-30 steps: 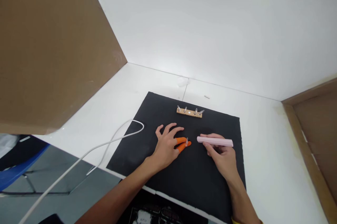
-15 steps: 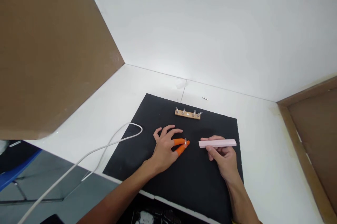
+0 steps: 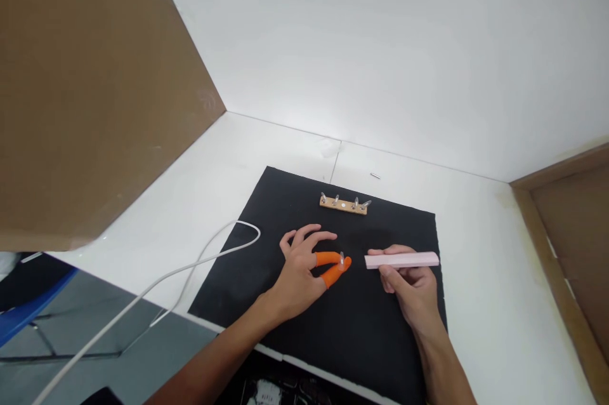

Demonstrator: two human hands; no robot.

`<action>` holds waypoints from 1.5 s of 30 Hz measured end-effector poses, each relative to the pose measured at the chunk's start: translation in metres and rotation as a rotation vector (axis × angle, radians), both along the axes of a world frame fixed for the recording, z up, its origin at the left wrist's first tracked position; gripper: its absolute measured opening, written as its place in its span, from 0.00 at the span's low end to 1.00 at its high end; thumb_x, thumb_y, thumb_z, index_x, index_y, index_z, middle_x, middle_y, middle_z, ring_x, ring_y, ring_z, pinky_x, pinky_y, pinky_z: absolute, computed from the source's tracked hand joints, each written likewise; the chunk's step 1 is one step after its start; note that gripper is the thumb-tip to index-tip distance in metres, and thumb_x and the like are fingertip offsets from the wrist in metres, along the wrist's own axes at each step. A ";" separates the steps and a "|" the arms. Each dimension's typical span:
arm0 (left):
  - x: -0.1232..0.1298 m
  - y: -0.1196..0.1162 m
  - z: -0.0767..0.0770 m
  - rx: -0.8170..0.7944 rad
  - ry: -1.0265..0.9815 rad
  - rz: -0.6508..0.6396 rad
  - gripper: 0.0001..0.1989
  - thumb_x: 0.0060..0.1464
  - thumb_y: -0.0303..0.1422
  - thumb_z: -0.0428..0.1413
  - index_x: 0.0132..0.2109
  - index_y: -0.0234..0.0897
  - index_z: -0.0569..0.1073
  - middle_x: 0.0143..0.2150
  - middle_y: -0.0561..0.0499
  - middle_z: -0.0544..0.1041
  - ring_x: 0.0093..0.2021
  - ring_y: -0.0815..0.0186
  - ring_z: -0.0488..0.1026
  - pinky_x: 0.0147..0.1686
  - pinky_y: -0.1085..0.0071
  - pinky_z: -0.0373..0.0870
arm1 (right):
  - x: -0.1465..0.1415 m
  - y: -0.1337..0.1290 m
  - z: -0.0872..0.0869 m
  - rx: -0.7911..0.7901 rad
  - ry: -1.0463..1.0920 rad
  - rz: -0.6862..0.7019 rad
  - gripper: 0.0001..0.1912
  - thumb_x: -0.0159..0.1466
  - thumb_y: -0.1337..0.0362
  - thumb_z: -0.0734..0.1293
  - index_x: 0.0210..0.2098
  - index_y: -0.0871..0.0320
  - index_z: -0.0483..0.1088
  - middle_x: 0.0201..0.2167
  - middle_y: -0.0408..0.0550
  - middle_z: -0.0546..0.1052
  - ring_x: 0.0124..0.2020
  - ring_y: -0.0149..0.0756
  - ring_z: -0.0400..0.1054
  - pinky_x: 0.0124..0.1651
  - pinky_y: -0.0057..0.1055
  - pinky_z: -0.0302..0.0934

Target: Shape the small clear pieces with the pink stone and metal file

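Observation:
Orange finger cots cover the thumb and index finger of my left hand. Those two fingertips pinch a small clear nail tip, and the other fingers are spread above the black mat. To the right, my right hand grips a flat pale pink bar, apparently a nail file or buffer, between thumb and fingers. The bar's left end points at the nail tip, with a gap between them. Beyond both hands, a narrow wooden strip bears several clear nail tips standing on it.
A small metal pin lies on the white table behind the mat. The white cable loops over the mat's left edge. Brown panels and a white wall enclose the table. Part of a blue chair shows at lower left.
The whole view has shifted slightly, so the hands and mat sit a bit further right. Both grips are the same, and a gap still separates the bar from the nail tip.

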State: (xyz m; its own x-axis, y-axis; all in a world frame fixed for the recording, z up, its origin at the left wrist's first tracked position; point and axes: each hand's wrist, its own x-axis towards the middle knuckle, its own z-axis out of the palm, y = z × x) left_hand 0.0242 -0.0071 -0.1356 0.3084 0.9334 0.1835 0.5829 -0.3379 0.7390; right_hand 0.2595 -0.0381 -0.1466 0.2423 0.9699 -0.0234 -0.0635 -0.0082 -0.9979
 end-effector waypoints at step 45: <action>-0.031 -0.045 0.115 0.169 -0.107 -0.145 0.04 0.65 0.37 0.70 0.38 0.52 0.87 0.60 0.53 0.86 0.69 0.46 0.74 0.70 0.40 0.62 | -0.058 -0.093 0.104 0.479 -0.286 -0.122 0.07 0.69 0.62 0.78 0.46 0.49 0.81 0.34 0.48 0.89 0.32 0.45 0.85 0.31 0.37 0.81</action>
State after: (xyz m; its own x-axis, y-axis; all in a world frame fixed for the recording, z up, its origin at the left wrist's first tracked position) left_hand -0.0065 -0.0520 -0.0206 0.4071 0.8340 0.3724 0.4409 -0.5365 0.7196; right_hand 0.2018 -0.1314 -0.0431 0.2849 0.8209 0.4948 0.2378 0.4396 -0.8662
